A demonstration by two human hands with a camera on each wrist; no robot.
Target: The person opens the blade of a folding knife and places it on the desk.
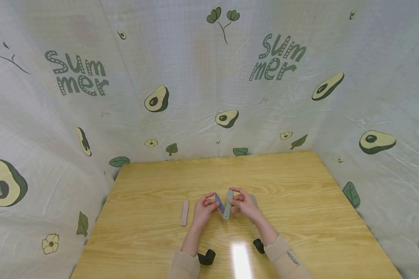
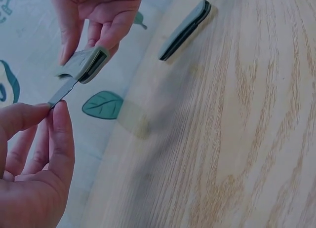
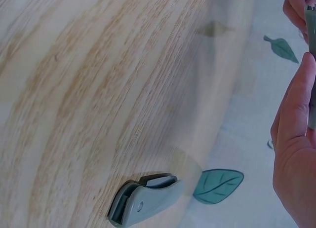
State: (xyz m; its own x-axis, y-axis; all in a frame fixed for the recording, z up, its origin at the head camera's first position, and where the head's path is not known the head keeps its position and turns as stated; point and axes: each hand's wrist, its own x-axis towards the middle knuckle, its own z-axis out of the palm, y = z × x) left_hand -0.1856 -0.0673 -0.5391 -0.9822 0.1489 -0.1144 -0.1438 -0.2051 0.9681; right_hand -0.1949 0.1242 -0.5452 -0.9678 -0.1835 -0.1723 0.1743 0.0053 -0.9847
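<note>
A folding knife with a grey-green handle is held up between both hands, its blade swung partly out so the two parts form a V in the head view. My left hand pinches the blade near its tip between thumb and finger, seen closely in the left wrist view. The handle is gripped by my right hand, with the thumb along one side. A second grey-green folding knife lies folded on the table, partly behind the right hand in the head view.
To the left of the hands lies a slim pink folding knife on the wooden table. Black wrist-camera parts stick out beside the sleeves. Avocado-printed cloth hangs around the table's back and sides.
</note>
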